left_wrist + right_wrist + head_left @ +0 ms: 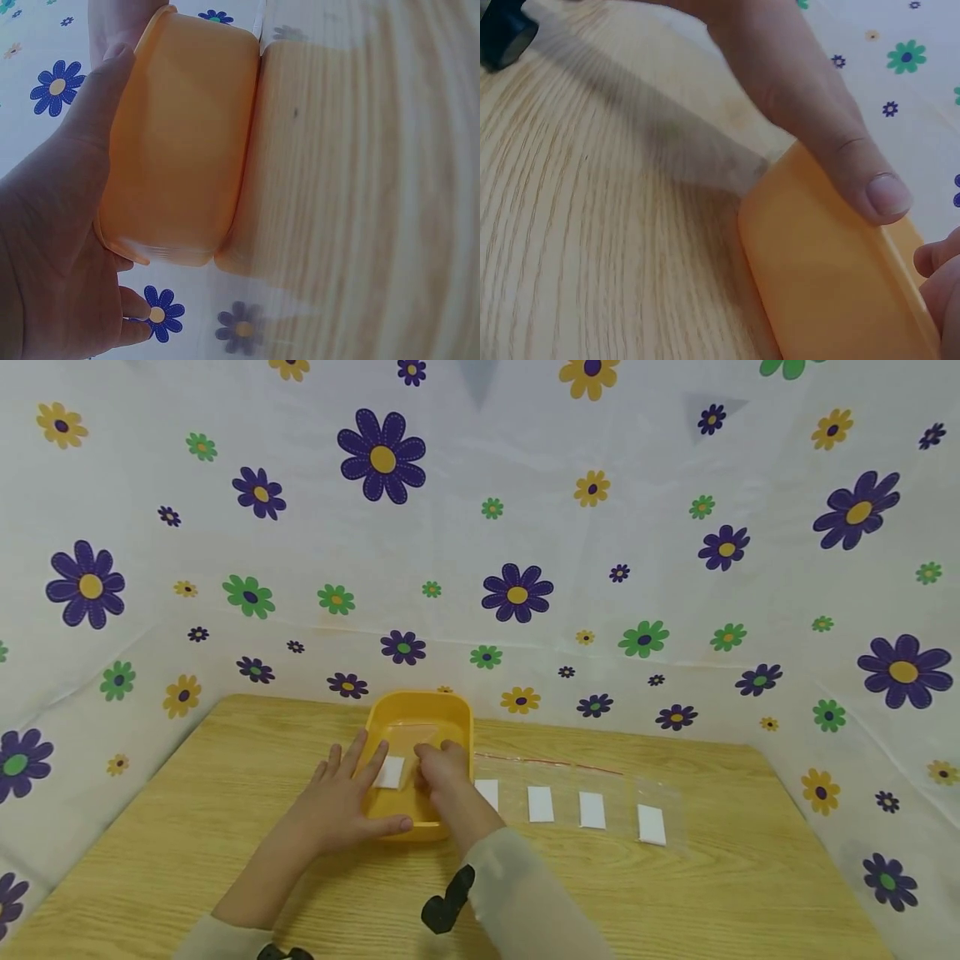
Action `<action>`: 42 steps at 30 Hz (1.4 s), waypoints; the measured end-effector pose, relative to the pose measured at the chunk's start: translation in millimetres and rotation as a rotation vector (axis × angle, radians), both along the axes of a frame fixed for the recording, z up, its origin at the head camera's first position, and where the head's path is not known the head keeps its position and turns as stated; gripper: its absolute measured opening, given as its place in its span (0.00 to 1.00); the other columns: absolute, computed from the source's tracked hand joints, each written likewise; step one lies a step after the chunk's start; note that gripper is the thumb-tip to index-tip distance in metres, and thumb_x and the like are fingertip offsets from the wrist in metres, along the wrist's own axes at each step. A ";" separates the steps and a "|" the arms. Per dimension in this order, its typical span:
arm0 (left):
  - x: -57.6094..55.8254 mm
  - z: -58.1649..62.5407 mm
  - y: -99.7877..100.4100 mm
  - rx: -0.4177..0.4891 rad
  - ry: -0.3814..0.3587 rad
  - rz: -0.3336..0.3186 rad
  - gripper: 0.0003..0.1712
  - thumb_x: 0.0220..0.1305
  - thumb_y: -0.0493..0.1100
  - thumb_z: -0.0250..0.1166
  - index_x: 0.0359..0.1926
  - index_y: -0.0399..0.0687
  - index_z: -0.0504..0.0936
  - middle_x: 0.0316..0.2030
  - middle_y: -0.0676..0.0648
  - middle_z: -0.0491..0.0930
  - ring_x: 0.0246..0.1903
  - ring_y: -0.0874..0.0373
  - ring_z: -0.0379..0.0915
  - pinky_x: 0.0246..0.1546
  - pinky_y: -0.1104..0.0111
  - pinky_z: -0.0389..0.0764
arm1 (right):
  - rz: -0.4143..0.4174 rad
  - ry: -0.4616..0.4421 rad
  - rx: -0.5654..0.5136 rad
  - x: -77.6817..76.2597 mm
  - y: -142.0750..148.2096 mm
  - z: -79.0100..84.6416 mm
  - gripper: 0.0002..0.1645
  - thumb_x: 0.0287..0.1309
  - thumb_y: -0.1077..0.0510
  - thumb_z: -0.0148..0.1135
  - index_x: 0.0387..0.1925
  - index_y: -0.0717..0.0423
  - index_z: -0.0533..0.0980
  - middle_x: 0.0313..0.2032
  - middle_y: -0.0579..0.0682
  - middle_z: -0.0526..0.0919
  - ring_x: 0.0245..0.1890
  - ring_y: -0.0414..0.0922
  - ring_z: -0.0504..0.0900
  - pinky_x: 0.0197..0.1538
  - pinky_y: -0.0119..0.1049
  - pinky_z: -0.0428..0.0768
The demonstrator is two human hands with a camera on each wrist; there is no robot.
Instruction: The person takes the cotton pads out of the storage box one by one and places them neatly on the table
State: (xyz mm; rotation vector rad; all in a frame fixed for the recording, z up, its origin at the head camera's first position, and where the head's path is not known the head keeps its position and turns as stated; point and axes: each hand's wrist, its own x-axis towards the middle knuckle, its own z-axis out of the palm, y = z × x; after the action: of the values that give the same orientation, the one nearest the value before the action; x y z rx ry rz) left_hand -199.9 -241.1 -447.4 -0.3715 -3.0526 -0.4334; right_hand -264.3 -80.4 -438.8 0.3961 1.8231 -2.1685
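A yellow plastic tray (417, 832) stands on the table, holding a clear plastic bag with a white card (389, 772) in it. My left hand (333, 797) lies over the tray's left side with fingers spread and straight, the thumb along the near rim. In the left wrist view, the left hand (64, 202) rests against the rim, several fingertips past the far corner. My right hand (444, 777) reaches into the tray, fingers bent down at the bag's right edge. Its fingertips are mostly hidden, and I cannot tell whether they pinch the bag.
Right of the tray, several clear bags with white cards (540, 804) lie in a row, the nearest partly behind the right forearm. Red strips (551, 763) run along some top edges. A flower-print sheet (450, 543) rises behind the wooden table (600, 902) and at its sides.
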 end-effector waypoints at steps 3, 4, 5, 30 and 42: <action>-0.4 -0.2 -0.1 0.003 0.004 -0.007 0.71 0.46 0.89 0.51 0.80 0.50 0.49 0.78 0.34 0.37 0.72 0.21 0.39 0.69 0.32 0.49 | 0.009 0.019 0.085 1.8 -2.6 -0.2 0.42 0.67 0.59 0.59 0.75 0.68 0.52 0.20 0.44 0.69 0.17 0.37 0.65 0.29 0.29 0.71; -0.4 -0.2 -0.2 0.003 0.005 -0.008 0.71 0.46 0.89 0.51 0.80 0.50 0.49 0.78 0.34 0.37 0.72 0.20 0.39 0.69 0.32 0.49 | 0.010 0.021 0.110 2.3 -3.7 0.0 0.41 0.67 0.60 0.60 0.74 0.68 0.54 0.22 0.45 0.70 0.17 0.37 0.67 0.29 0.29 0.73; -0.4 -0.2 -0.3 0.005 0.006 -0.008 0.71 0.47 0.89 0.51 0.80 0.50 0.48 0.78 0.34 0.37 0.72 0.20 0.39 0.69 0.32 0.49 | 0.009 0.021 0.120 2.3 -4.8 -0.1 0.40 0.66 0.62 0.60 0.73 0.68 0.56 0.22 0.46 0.72 0.17 0.38 0.68 0.29 0.30 0.74; 1.3 1.9 0.1 0.030 0.002 -0.009 0.70 0.47 0.88 0.53 0.79 0.49 0.49 0.78 0.33 0.36 0.72 0.21 0.39 0.69 0.32 0.48 | 0.065 0.083 0.540 -2.8 -12.0 -5.3 0.28 0.57 0.60 0.66 0.60 0.63 0.75 0.48 0.57 0.81 0.29 0.45 0.83 0.28 0.31 0.82; 1.3 1.0 -0.7 0.037 0.001 -0.014 0.69 0.48 0.86 0.55 0.79 0.48 0.50 0.78 0.33 0.37 0.72 0.21 0.39 0.69 0.32 0.48 | 0.096 0.039 0.442 0.4 -10.5 -1.9 0.22 0.58 0.61 0.63 0.56 0.55 0.79 0.35 0.53 0.83 0.26 0.45 0.80 0.27 0.32 0.79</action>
State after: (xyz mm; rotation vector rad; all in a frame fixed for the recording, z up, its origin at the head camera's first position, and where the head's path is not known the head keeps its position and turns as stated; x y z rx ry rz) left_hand -198.6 -241.8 -446.3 -0.3923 -3.0381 -0.4900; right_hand -263.9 -90.9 -440.6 0.3484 2.2911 -1.7114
